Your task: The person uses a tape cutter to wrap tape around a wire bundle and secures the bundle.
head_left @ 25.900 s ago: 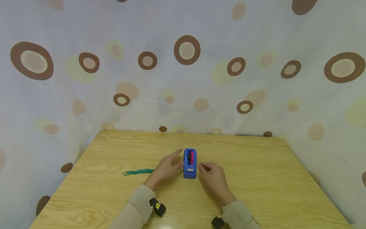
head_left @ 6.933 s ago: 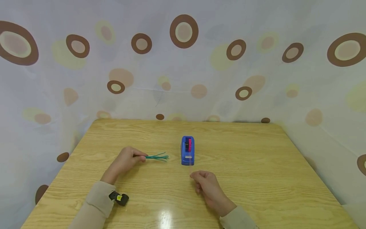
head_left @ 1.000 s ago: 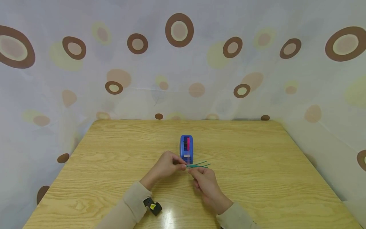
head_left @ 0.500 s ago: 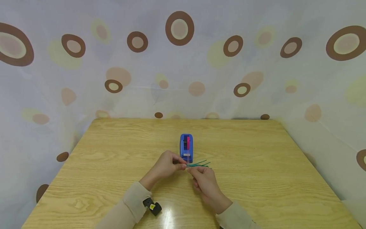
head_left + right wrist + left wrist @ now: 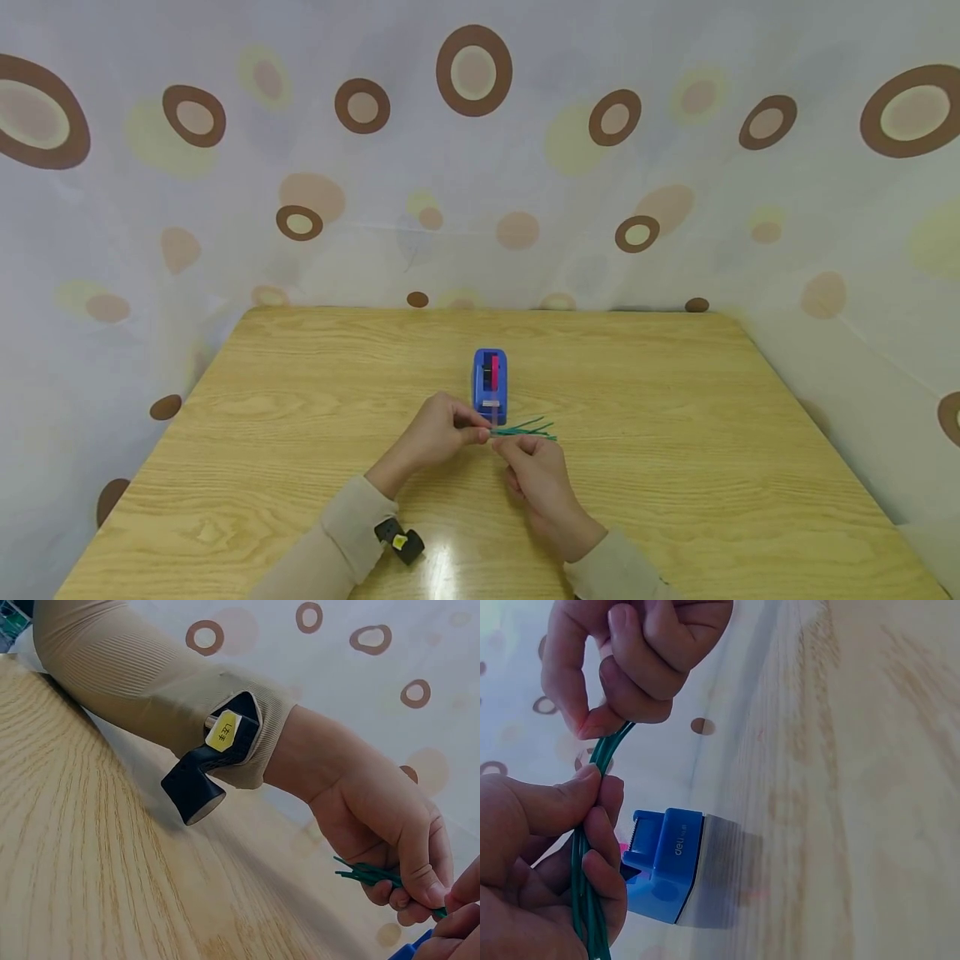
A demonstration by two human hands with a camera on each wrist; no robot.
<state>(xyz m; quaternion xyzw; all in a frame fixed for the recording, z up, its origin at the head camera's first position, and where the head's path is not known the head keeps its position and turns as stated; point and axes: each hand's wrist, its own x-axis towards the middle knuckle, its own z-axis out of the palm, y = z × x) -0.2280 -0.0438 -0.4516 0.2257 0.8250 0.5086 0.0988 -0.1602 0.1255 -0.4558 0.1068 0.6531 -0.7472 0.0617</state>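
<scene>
My left hand [image 5: 435,429] pinches a bundle of thin green wires [image 5: 528,428], whose loose ends fan out to the right in the head view. In the left wrist view the bundle [image 5: 592,915] also runs down across that hand's palm. Just right of it, my right hand [image 5: 543,479] pinches with thumb and forefinger the end of a clear tape strip [image 5: 494,415]. This strip stretches from the blue tape dispenser [image 5: 477,392] behind the hands and meets the wires. The fingertips of both hands are nearly together, and they hide part of the tape end.
The wooden table [image 5: 675,450] spreads to both sides of the hands. A patterned curtain [image 5: 570,250] hangs behind it. A black wrist camera [image 5: 399,540] sits on the left sleeve.
Earlier the wires lay on the table at left; the left hand took them up and brought them right to the tape, which the right hand had drawn out. Over the last second both hands barely move.
</scene>
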